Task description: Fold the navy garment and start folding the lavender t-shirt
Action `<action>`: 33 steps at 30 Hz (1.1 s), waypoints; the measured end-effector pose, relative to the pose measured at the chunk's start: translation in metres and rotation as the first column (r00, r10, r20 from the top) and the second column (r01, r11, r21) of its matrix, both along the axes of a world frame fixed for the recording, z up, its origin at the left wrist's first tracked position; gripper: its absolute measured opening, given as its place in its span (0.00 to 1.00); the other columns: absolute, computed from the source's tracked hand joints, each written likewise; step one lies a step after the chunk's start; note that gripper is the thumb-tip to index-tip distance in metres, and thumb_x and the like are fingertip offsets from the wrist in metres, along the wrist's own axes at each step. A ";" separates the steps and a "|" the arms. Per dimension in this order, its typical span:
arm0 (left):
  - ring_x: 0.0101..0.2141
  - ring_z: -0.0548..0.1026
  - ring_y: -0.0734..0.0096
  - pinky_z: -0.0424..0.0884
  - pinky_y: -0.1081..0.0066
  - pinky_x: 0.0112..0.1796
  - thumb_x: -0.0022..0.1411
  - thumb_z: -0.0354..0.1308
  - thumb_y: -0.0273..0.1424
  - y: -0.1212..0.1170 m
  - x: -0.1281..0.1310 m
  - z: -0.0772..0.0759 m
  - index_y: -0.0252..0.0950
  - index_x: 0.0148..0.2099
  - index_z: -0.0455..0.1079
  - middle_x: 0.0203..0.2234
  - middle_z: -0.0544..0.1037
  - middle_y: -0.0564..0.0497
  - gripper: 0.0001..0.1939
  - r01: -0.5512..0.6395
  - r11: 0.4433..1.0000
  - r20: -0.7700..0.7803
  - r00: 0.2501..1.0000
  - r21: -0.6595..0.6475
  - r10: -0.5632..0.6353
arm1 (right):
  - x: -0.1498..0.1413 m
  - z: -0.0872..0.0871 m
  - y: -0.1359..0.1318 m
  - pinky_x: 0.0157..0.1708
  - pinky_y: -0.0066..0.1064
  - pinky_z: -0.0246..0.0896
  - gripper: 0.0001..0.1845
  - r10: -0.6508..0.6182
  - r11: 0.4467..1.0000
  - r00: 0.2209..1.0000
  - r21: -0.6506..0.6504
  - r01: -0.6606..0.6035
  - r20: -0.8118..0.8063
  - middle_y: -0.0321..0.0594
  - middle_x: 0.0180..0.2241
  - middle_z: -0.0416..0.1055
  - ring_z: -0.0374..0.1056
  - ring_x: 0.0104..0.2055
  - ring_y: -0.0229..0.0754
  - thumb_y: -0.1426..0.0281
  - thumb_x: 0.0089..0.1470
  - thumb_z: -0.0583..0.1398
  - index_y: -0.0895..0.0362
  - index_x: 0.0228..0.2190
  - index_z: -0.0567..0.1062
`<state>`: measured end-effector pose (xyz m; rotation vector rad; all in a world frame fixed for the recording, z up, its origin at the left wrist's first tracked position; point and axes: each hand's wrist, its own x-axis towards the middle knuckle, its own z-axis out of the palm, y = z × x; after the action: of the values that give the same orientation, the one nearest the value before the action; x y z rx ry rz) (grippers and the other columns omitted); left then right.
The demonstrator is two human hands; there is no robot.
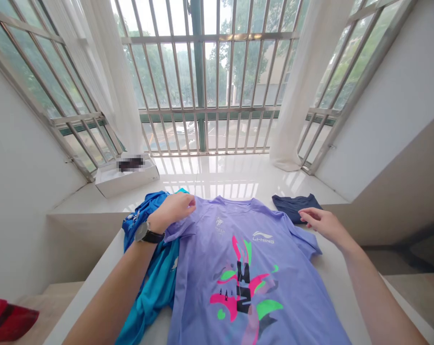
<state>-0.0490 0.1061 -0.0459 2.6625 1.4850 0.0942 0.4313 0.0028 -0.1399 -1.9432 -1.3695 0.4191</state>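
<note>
A lilac short-sleeved LI-NING T-shirt (238, 254) lies spread flat, with a pink, green and black print on its front. My left hand (174, 212), with a black wristwatch (147, 233) on the wrist, rests curled on the shirt's shoulder near the collar. Whether its fingers pinch the cloth is hidden. My right hand (319, 224) hovers with its fingers apart above the other sleeve, holding nothing. It is close to a folded navy garment (294, 207). Under the shirt's left side lies a crumpled bright blue garment (155, 282).
The white ledge (217, 179) is glossy and reflects the window bars. A white box (126, 176) stands at its far left. Metal window bars (202, 81) and white curtains (303, 81) rise behind it, with white walls at both sides. A red object (8, 320) sits low at bottom left.
</note>
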 end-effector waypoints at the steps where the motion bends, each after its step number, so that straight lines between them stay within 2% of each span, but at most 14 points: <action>1: 0.36 0.77 0.60 0.67 0.69 0.34 0.60 0.54 0.33 0.010 0.008 -0.006 0.40 0.38 0.76 0.36 0.81 0.47 0.10 0.016 0.999 -0.038 0.999 -0.028 -0.017 | 0.003 -0.010 0.008 0.29 0.36 0.68 0.19 0.002 1.000 1.000 -0.031 -0.002 0.006 0.42 0.29 0.80 0.73 0.25 0.44 0.55 0.46 0.60 0.55 0.33 0.80; 3: 0.36 0.77 0.59 0.66 0.69 0.33 0.57 0.57 0.33 0.026 0.022 -0.015 0.39 0.37 0.76 0.35 0.81 0.46 0.08 0.028 0.996 -0.090 0.995 -0.086 -0.036 | 0.009 -0.029 0.018 0.33 0.37 0.68 0.18 -0.001 0.995 1.000 -0.101 0.004 0.027 0.41 0.31 0.81 0.74 0.26 0.45 0.55 0.46 0.61 0.53 0.33 0.81; 7: 0.36 0.77 0.56 0.66 0.69 0.31 0.48 0.65 0.36 0.046 0.036 -0.020 0.38 0.36 0.76 0.34 0.81 0.46 0.12 0.022 0.989 -0.159 0.986 -0.148 -0.046 | 0.019 -0.059 0.022 0.36 0.38 0.66 0.18 -0.049 0.994 0.990 -0.090 0.061 0.130 0.40 0.34 0.81 0.73 0.31 0.47 0.53 0.45 0.61 0.51 0.31 0.80; 12: 0.36 0.76 0.58 0.63 0.70 0.30 0.51 0.61 0.40 0.051 0.020 -0.020 0.39 0.35 0.74 0.34 0.79 0.49 0.12 -0.015 0.992 -0.208 0.978 -0.122 -0.010 | 0.036 -0.081 0.012 0.37 0.37 0.66 0.21 -0.139 0.990 0.986 0.028 0.137 0.089 0.43 0.37 0.79 0.69 0.29 0.44 0.52 0.47 0.59 0.53 0.34 0.80; 14: 0.34 0.75 0.59 0.61 0.70 0.29 0.53 0.60 0.44 0.051 0.008 -0.023 0.39 0.34 0.73 0.32 0.79 0.49 0.14 -0.055 0.991 -0.190 0.981 -0.124 0.030 | 0.042 -0.081 0.005 0.37 0.37 0.65 0.20 -0.150 0.988 0.984 0.047 0.146 0.100 0.43 0.37 0.79 0.69 0.29 0.44 0.51 0.47 0.60 0.53 0.33 0.79; 16: 0.33 0.75 0.60 0.61 0.70 0.29 0.54 0.59 0.47 0.051 -0.002 -0.029 0.39 0.33 0.72 0.31 0.78 0.49 0.16 -0.081 0.989 -0.159 0.985 -0.125 0.061 | 0.046 -0.078 -0.002 0.37 0.37 0.65 0.20 -0.142 0.990 0.984 0.010 0.141 0.109 0.43 0.35 0.79 0.70 0.30 0.45 0.50 0.47 0.60 0.53 0.31 0.79; 20: 0.33 0.75 0.60 0.60 0.70 0.30 0.58 0.57 0.45 0.048 -0.010 -0.040 0.40 0.32 0.71 0.31 0.79 0.49 0.14 -0.085 0.991 -0.084 0.993 -0.102 0.077 | 0.046 -0.068 -0.010 0.32 0.35 0.63 0.21 0.002 0.991 0.996 -0.134 0.010 0.089 0.41 0.29 0.79 0.70 0.29 0.46 0.47 0.49 0.59 0.51 0.27 0.79; 25: 0.33 0.76 0.61 0.61 0.71 0.30 0.60 0.54 0.44 0.042 -0.013 -0.048 0.41 0.30 0.71 0.30 0.79 0.51 0.14 -0.084 0.993 0.020 0.996 -0.077 0.086 | 0.039 -0.064 -0.010 0.35 0.36 0.64 0.20 -0.077 0.996 0.993 -0.038 0.081 0.094 0.41 0.30 0.79 0.71 0.31 0.47 0.49 0.45 0.61 0.52 0.29 0.78; 29: 0.33 0.76 0.61 0.61 0.71 0.30 0.61 0.53 0.46 0.040 -0.019 -0.048 0.41 0.31 0.72 0.30 0.80 0.50 0.16 -0.134 0.991 0.070 0.988 -0.016 0.135 | 0.030 -0.060 -0.010 0.37 0.35 0.66 0.24 0.079 0.987 0.997 -0.137 -0.080 -0.011 0.42 0.34 0.79 0.71 0.35 0.47 0.46 0.46 0.61 0.52 0.33 0.79; 33: 0.35 0.77 0.60 0.61 0.71 0.30 0.62 0.52 0.47 0.041 -0.024 -0.034 0.42 0.34 0.74 0.32 0.80 0.50 0.16 -0.183 0.983 -0.003 0.983 0.016 0.183 | 0.028 -0.053 -0.015 0.41 0.34 0.66 0.26 0.178 0.951 0.983 -0.249 -0.186 -0.052 0.41 0.40 0.78 0.71 0.42 0.49 0.47 0.40 0.66 0.51 0.36 0.80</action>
<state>-0.0733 0.1469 -0.0804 2.5332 1.7351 0.1127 0.4595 -0.0121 -0.1928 -2.0084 -1.5453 0.7390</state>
